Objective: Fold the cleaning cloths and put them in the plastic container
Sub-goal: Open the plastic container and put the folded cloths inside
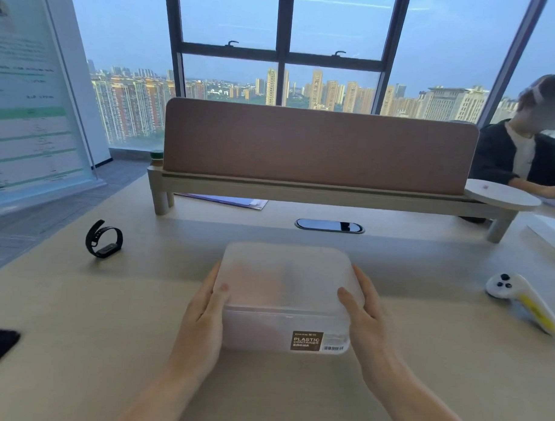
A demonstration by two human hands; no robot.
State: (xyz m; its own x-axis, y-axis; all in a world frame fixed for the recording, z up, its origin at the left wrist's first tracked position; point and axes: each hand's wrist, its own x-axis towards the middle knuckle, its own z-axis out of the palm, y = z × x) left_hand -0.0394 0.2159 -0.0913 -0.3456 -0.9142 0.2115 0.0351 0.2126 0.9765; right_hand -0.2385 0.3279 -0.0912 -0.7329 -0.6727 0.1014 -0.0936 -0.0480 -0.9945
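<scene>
Now left hand (205, 305) and right hand (365, 311) clasp the frosted, round-cornered plastic container (285, 297), perhaps holding pinkish cloth.

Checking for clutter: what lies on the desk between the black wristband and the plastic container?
Nothing: in the head view, bare desk separates the wristband from the plastic container.

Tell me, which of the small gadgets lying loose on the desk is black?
The black wristband with a looped strap, left of the frosted plastic container. The other gadget, the handheld controller on the right, is white with a yellow stripe.
</scene>
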